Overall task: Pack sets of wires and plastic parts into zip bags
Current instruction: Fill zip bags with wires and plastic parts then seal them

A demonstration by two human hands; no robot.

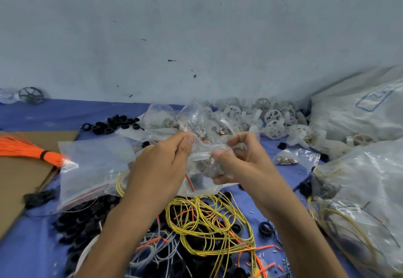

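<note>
Mid-frame, left hand [161,164] and right hand [237,160] pinch a clear bag [205,162]; its dark contents are blurred, unidentifiable.

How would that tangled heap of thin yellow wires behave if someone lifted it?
Probably floppy: the thin yellow wires lie in loose loops. Likely to lift as one clump, dragging the short orange wires tangled among them. Probably light, being so thin.
</note>
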